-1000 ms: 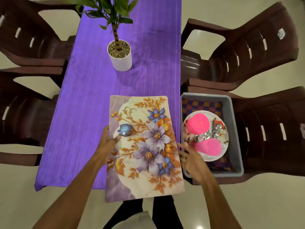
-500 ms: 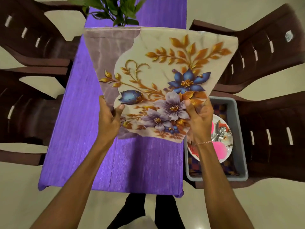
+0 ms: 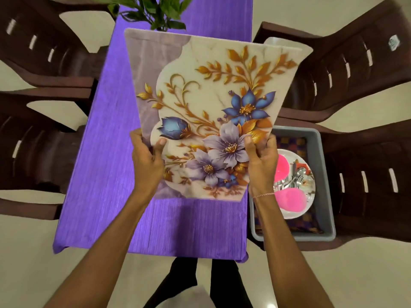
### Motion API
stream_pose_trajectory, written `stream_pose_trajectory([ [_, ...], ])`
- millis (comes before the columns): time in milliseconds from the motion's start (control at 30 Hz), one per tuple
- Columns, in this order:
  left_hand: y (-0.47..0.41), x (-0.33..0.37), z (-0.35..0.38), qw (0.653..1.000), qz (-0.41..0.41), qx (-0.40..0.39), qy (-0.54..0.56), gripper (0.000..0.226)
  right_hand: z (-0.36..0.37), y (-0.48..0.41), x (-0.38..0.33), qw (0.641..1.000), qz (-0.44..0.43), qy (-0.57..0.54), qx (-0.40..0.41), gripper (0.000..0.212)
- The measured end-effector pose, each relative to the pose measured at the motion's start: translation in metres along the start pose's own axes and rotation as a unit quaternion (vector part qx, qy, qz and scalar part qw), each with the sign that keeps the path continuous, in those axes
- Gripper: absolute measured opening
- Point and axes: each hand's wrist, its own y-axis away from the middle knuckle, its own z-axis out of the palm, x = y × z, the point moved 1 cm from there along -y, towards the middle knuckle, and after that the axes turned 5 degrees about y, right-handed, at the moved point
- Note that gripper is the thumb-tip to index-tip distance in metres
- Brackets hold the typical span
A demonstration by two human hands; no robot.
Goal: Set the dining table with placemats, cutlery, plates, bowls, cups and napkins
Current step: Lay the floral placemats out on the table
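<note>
So a second ago the placemat [image 3: 211,103] was lying flat at the near end of the table [image 3: 106,185], and now it's up in the air over the purple cloth, tilted toward me. Left hand [image 3: 148,161] grips its left edge, right hand [image 3: 261,165] grips the right, thumbs on the printed face. My guess is it's headed for another seat, so nothing's laid yet. Plate [image 3: 310,194], pink bowls [image 3: 289,200] and cutlery [image 3: 293,178] all sit in the grey tub [image 3: 327,196] on the chair [image 3: 367,185]
</note>
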Motion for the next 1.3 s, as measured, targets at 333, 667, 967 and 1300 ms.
stream_pose_trajectory([
  [333, 0.045, -0.097, 0.008, 0.951, -0.225, -0.042, -0.209, 0.041, 0.006, 0.036, 0.082, 0.95, 0.146, 0.267, 0.071, 0.018],
  [667, 0.043, -0.123, 0.023, 0.943, -0.179, -0.091, -0.266, 0.057, 0.005, 0.014, 0.116, 0.884, 0.162, 0.435, 0.063, 0.04],
  [967, 0.042, -0.129, 0.022, 0.947, -0.206, -0.061, -0.24, 0.057, 0.003, 0.009, 0.143, 0.894, 0.179, 0.405, 0.069, 0.037],
  [1300, 0.043, -0.131, 0.021, 0.947, -0.167, -0.075, -0.263, 0.05, 0.001, 0.009, 0.153, 0.904, 0.176, 0.38, 0.087, 0.034],
])
